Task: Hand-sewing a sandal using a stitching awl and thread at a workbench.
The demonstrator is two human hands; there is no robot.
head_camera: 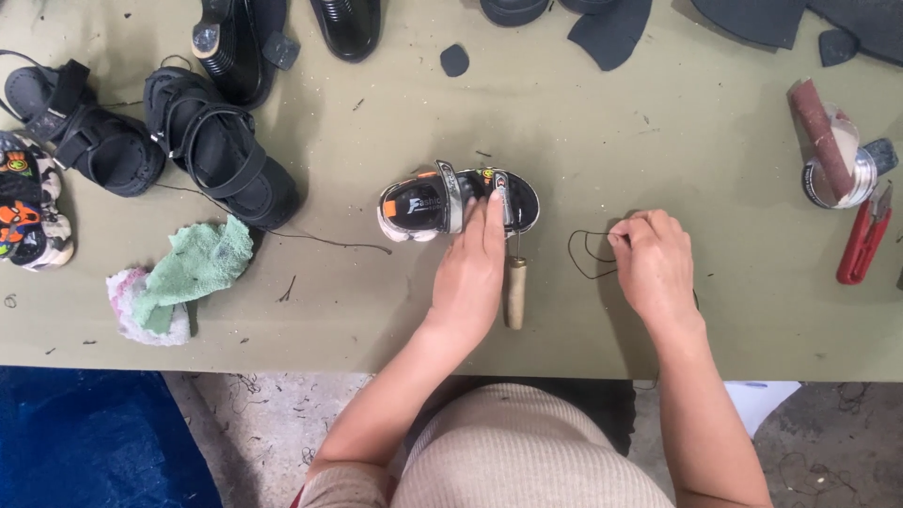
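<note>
Olive tabletop: our left hand, fingers flat together, presses the small sandal at centre; wooden-handled awl beside it. Right hand pinches black thread; slack loop may snag, sandal could slip

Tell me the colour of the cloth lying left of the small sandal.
Mint green cloth, over a pinkish-white piece; clearest in the head view.
</note>
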